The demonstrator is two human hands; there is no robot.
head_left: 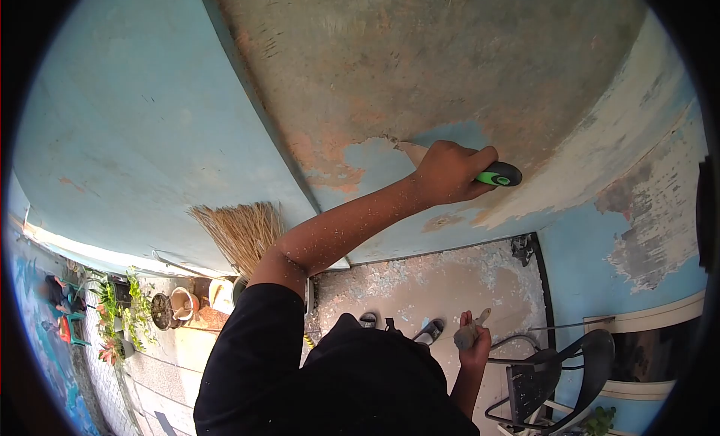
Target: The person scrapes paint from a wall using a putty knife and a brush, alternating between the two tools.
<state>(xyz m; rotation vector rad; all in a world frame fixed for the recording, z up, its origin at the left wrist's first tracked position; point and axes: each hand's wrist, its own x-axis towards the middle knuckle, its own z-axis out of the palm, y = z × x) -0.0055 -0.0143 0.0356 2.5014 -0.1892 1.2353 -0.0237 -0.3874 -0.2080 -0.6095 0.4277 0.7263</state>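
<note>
My left hand [452, 173] reaches across and is closed round a scraper with a green and black handle [500, 175]. Its blade [411, 151] lies against the wall at the torn edge of a blue paint patch [375, 160]. Above and around that patch shows bare grey-brown plaster [420, 61], with orange stains. Low at my right side, my right hand [475, 347] is closed on a grey, rounded object [465, 336] with a pale, narrow end; its kind I cannot tell. Small pale flecks dot my left forearm.
Paint flakes litter the floor [420, 286] by my feet. A black chair [536, 376] stands close at my right, near a window [645, 353]. Leftward are a straw broom [241, 230], a bucket [182, 304], potted plants [135, 316] and, farther off, a seated person [56, 295].
</note>
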